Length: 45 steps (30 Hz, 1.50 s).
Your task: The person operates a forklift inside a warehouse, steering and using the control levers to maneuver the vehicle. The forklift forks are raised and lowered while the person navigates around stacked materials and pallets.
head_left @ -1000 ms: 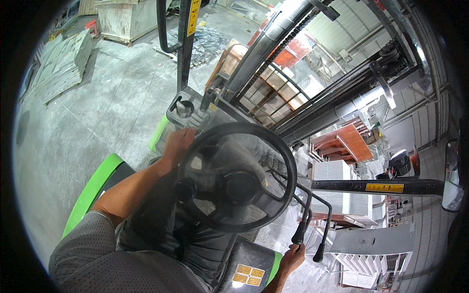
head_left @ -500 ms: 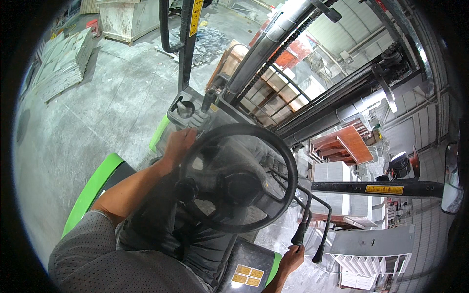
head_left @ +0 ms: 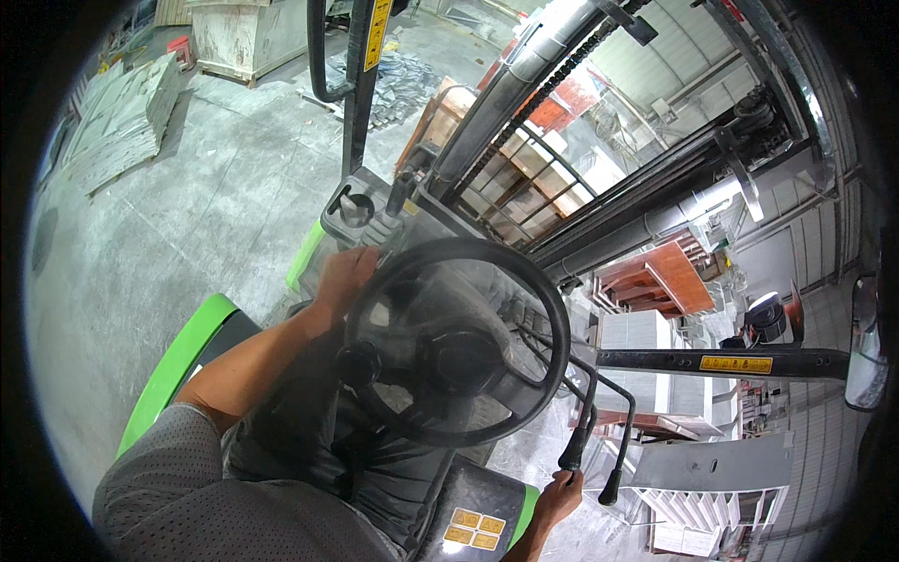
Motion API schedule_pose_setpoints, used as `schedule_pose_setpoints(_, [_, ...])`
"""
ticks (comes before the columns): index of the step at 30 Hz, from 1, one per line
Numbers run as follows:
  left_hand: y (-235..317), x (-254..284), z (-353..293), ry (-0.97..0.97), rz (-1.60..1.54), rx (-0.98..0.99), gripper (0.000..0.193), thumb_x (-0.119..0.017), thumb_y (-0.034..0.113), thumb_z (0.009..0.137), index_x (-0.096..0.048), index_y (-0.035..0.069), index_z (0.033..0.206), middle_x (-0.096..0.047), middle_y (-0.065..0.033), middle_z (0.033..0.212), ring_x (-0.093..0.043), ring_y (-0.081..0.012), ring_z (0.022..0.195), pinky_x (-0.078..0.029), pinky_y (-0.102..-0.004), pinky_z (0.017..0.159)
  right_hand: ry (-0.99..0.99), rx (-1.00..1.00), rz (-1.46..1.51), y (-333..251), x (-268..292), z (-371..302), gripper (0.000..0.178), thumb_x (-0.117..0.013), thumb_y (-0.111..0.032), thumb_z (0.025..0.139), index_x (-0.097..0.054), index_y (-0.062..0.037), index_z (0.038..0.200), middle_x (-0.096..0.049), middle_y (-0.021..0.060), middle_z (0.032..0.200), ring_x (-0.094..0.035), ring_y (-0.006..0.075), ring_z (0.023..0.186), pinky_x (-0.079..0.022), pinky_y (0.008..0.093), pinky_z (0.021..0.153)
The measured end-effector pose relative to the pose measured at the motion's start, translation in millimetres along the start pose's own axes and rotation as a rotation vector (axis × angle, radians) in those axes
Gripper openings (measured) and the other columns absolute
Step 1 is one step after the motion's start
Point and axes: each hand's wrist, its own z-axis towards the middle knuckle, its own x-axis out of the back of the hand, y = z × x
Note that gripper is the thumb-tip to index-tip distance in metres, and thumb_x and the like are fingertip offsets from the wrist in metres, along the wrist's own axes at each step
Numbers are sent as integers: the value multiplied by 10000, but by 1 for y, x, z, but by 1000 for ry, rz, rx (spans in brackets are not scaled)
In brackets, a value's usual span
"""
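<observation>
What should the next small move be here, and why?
Perhaps a gentle nudge of the black lever knob with the right hand, since that hand is right at the knob's lower end, while the left hand is beside the steering wheel.

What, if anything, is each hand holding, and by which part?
The right hand holds a lever by its black knob; whether the left hand grips the steering wheel cannot be told.

steering wheel (head_left: 464, 362): smooth black plastic, kinda dusty-matt | lever knob (head_left: 570, 453): slick black plastic, bit shiny | sleeve (head_left: 164, 464): matt perforated mesh cloth | mast (head_left: 641, 227): metal, pretty glossy where light hits | green trim (head_left: 173, 365): smooth semi-gloss | floor (head_left: 215, 169): looks like scuffed dull concrete tbh | reddish boards (head_left: 682, 276): wood-looking, smooth
</observation>
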Motion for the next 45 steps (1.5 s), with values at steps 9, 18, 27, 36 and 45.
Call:
schedule_pose_setpoints(9, [1,1,-1,12,27,-53,423,-484,328,973,-631,-52,862,-574,-250,713,-537,-287,603,-451,-419,649,-41,-17,-55,-11,9,-2,312,-515,-208,970,-641,22,1140,-711,202,819,-705,353,745,-518,431,659])
schedule_pose_setpoints(18, [-4,0,2,-4,46,23,439,-469,352,959,-634,-45,869,-599,-280,772,-633,-429,740,-460,-451,670,113,155,-195,-44,26,10,293,-540,-183,972,-603,9,1185,-661,206,1086,-636,353,1003,-491,444,825])
schedule_pose_setpoints(27, [5,2,-5,3,112,-126,329,-464,281,964,-633,1,924,-632,-230,798,-641,-411,752,-474,-438,665,83,324,97,-115,19,27,324,-487,-157,997,-600,57,1213,-667,201,1122,-641,348,1030,-494,418,895])
schedule_pose_setpoints(36, [-4,4,-1,16,123,-121,355,-448,292,975,-626,-3,887,-612,-245,778,-635,-416,732,-449,-461,635,-57,64,435,-119,19,-4,363,-441,-181,1005,-596,54,1233,-692,147,990,-647,193,705,-527,324,655])
schedule_pose_setpoints(45, [-3,0,-1,0,-21,50,458,-474,348,982,-633,-59,843,-571,-254,679,-548,-301,575,-442,-434,622,-59,41,438,-116,15,-12,351,-446,-192,997,-609,40,1204,-679,129,952,-594,178,624,-504,311,585])
